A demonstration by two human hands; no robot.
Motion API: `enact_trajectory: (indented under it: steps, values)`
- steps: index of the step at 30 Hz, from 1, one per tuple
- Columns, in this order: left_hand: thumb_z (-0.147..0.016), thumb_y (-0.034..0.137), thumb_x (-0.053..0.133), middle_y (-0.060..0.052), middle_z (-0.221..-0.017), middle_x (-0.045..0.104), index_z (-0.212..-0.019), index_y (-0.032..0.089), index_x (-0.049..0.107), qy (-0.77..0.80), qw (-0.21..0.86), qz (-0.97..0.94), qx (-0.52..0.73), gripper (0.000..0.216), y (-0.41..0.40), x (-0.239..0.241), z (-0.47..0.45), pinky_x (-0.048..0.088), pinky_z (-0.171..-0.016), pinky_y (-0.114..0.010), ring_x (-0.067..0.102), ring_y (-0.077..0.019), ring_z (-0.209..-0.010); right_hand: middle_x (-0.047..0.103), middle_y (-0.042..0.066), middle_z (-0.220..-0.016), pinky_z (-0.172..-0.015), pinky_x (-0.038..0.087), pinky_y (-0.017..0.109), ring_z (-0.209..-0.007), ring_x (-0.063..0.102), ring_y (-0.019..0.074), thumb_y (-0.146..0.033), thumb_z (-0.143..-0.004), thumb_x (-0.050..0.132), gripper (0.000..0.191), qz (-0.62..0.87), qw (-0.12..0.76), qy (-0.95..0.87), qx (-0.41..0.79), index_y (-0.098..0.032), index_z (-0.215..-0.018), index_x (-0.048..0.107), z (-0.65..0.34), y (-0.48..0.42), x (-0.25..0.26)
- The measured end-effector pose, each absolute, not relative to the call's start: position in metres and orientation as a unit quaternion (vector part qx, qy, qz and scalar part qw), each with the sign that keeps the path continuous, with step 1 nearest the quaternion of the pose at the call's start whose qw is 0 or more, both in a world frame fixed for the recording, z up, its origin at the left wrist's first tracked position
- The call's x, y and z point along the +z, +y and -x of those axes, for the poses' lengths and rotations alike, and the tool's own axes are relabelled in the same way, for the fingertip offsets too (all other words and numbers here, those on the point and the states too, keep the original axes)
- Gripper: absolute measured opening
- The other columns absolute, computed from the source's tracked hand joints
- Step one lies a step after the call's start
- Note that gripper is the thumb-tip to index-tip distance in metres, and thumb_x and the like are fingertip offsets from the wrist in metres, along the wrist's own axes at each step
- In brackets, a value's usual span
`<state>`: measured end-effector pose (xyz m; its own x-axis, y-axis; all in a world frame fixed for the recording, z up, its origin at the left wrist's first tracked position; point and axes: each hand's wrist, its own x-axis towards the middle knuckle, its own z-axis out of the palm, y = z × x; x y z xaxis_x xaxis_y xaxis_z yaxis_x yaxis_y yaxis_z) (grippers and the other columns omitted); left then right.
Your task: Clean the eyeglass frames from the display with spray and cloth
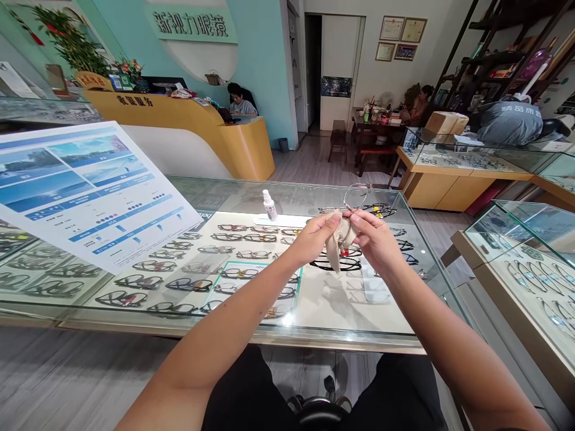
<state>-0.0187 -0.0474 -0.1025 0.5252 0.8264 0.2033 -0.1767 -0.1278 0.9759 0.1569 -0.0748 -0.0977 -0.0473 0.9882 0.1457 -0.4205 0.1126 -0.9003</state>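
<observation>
Both my hands are raised over the glass display counter. My left hand pinches a beige cleaning cloth that hangs down between the hands. My right hand is closed on the cloth and on a pair of thin-framed glasses, whose clear lens sticks up above my fingers. A small white spray bottle stands on the counter just behind and to the left of my left hand.
Rows of eyeglass frames lie under the glass. A printed chart stands at the left. More glass cases run along the right. A yellow reception desk with a seated person lies beyond, and other people sit at the back right.
</observation>
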Motion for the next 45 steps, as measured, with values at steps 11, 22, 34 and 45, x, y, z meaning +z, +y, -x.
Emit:
enact_trajectory:
  steps: [11,22,34,45]
  values:
    - [-0.074,0.08,0.084,-0.001,-0.071,0.063,-0.082,0.017,0.068,0.367,0.567,-0.502,0.54,0.065,-0.03,-0.094,0.029,0.051,-0.064,-0.027,0.058,-0.0141,-0.068,0.079,0.004,-0.102,-0.089,0.055,0.039,-0.098,0.071,0.0224,-0.05,-0.085,0.086,0.026,0.366,0.668,-0.489,0.425,-0.027,-0.089,0.076,-0.17,-0.069,-0.093]
    - [-0.106,0.067,0.054,-0.008,-0.101,0.077,-0.112,0.017,0.077,0.264,0.509,-0.701,0.423,0.055,-0.07,-0.107,0.004,0.054,-0.09,-0.036,0.068,-0.0245,-0.097,0.072,0.004,-0.087,-0.084,0.05,0.042,-0.088,0.064,0.0237,-0.03,-0.101,0.071,0.015,0.448,0.658,-0.605,-0.012,-0.024,-0.088,0.071,-0.147,-0.085,-0.105]
    - [-0.102,0.064,0.059,0.001,-0.067,0.047,-0.069,0.022,0.047,0.36,0.353,-0.668,0.547,0.055,-0.039,-0.074,0.046,0.037,-0.066,-0.031,0.042,-0.0155,-0.065,0.073,0.003,-0.098,-0.083,0.053,0.034,-0.087,0.066,0.0179,-0.05,-0.095,0.074,0.026,0.405,0.738,-0.476,0.256,-0.024,-0.094,0.071,-0.184,-0.059,-0.094]
    - [-0.095,0.03,0.064,-0.008,-0.081,0.071,-0.084,0.024,0.067,0.582,0.163,-0.753,0.261,0.012,0.008,-0.102,0.082,0.041,-0.075,-0.036,0.062,-0.029,-0.078,0.08,0.005,-0.096,-0.083,0.059,0.038,-0.088,0.071,0.0214,-0.052,-0.092,0.073,0.028,0.346,0.674,-0.514,0.402,-0.026,-0.09,0.063,-0.183,-0.06,-0.088]
